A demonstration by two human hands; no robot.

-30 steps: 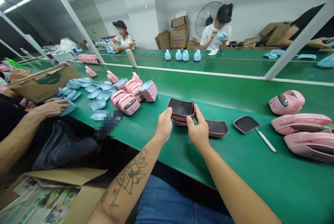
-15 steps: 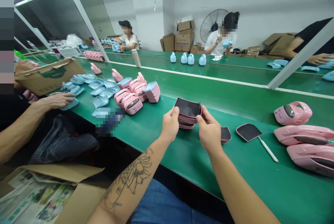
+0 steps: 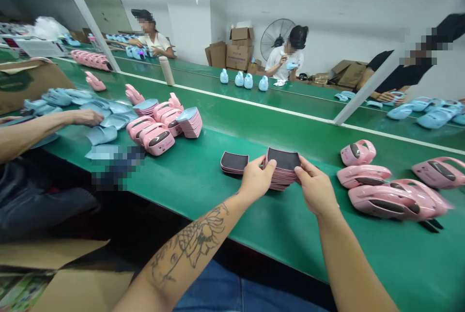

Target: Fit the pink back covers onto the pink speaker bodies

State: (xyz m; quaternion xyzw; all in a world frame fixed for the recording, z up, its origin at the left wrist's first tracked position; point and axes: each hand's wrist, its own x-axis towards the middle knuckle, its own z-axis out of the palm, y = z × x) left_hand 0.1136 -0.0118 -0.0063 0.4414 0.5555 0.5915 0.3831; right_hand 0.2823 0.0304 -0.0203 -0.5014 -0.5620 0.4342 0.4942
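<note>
Stacked pink shells [image 3: 282,169] with black linings stand between both hands. The left hand [image 3: 256,179] curls against the stack's left side, while the right hand [image 3: 315,187] pinches its right edge, each holding it firmly. A shorter stack [image 3: 234,163] lies just left on the green work surface [image 3: 203,200], with pink housings [image 3: 363,177] to the right.

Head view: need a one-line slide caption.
Left hand and right hand hold a stack of black-faced pink parts at a green workbench, beside a smaller stack.
</note>
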